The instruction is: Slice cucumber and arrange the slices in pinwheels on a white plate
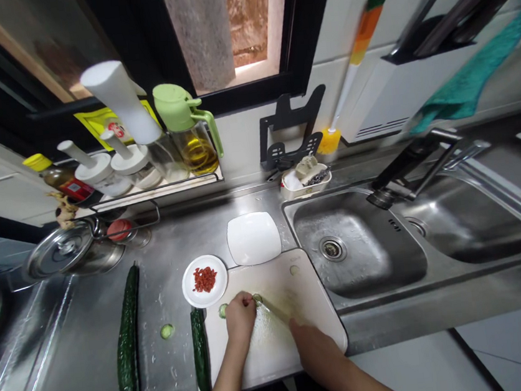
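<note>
The knife point(276, 313) is a smear here, its blade blurred over the chopping board point(324, 320), its handle swallowed by the right grip point(316, 347)! Over at the left grip point(240, 318), a small green piece point(258, 298): pinched or merely touched, can't tell. The shorter cucumber point(200, 347) loses its lower end behind the left forearm point(225, 378), itself cut by the bottom edge. Up top, the brush point(362, 33) is cropped, the teal cloth point(477, 73) blurred, the bottle's label point(75, 189) too tiny to read!

There are two hands point(240, 318) point(316, 347), two long cucumbers point(130, 336) point(200, 347), one cutting board point(322, 320), two plates point(188, 285) point(253, 239) and two basins point(366, 255) point(464, 222).
</note>
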A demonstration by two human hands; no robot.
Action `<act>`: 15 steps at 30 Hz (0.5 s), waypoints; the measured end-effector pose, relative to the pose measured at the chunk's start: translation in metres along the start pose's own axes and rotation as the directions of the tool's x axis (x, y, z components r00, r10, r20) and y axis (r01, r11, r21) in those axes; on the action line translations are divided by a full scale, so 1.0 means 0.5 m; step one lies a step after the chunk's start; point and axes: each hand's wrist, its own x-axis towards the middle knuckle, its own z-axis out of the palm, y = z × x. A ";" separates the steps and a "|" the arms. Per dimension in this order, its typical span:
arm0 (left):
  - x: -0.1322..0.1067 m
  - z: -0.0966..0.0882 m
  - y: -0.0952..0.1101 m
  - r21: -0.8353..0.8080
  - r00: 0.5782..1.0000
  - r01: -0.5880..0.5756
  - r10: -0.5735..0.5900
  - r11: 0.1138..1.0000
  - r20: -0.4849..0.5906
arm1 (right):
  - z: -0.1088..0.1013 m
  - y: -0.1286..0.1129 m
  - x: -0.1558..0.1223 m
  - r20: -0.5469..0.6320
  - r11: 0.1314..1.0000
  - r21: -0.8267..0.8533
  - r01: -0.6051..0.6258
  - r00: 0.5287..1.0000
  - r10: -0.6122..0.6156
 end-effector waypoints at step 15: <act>-0.002 -0.002 0.005 0.008 1.000 0.005 -0.005 1.000 -0.004 | 0.015 0.005 0.009 -0.008 0.999 0.039 0.027 1.000 -0.026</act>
